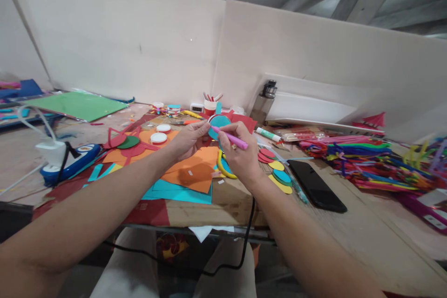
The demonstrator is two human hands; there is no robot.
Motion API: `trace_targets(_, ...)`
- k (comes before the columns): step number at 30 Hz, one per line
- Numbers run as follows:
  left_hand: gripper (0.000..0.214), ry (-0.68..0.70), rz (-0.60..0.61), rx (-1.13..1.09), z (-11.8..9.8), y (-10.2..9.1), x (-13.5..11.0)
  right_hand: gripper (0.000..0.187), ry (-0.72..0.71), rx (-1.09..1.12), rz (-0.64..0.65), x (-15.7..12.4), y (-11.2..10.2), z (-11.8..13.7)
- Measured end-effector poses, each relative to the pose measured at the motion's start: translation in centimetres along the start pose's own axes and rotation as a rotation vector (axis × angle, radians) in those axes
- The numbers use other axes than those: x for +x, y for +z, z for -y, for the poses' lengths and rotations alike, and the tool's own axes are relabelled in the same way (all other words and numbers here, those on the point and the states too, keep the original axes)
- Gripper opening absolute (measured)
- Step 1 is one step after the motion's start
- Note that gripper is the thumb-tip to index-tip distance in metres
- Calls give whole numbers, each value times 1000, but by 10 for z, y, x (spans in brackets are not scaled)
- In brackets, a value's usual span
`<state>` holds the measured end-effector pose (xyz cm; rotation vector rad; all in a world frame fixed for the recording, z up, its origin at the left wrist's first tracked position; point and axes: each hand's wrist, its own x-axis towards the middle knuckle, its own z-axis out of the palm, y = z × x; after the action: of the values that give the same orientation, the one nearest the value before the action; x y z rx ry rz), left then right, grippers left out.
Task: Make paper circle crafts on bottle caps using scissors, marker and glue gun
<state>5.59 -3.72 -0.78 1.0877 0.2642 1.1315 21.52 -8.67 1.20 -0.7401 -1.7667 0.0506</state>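
Note:
My left hand (188, 139) is closed on the edge of a teal paper circle (219, 125), holding it up above the table. My right hand (240, 153) grips a pink marker (231, 137) whose tip rests on the face of that circle. Below the hands lie an orange sheet (195, 170) and a teal sheet (174, 193). A yellow ring (223, 170) lies just under my right hand.
Cut paper circles in red, yellow and teal (277, 172) lie right of my hand, then a black phone (316, 186). Coloured pipe cleaners (366, 158) pile at the right. White-lidded jars (159, 137), a green sheet (77, 104), a bottle (263, 102) and a cup of pens (210, 104) stand behind.

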Motion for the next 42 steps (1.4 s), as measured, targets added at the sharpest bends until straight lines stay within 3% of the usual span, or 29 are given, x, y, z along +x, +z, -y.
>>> trace_targets(22, 35, 56, -95, 47, -4, 2, 0, 13, 55, -39, 44, -1, -1, 6)
trace_targets(35, 31, 108, -57, 79, -7, -1, 2, 15, 90, -35, 40, 0, -1, 4)
trace_targets(42, 29, 119, -101, 69, -8, -2, 2, 15, 67, -58, 25, 0, -2, 1)
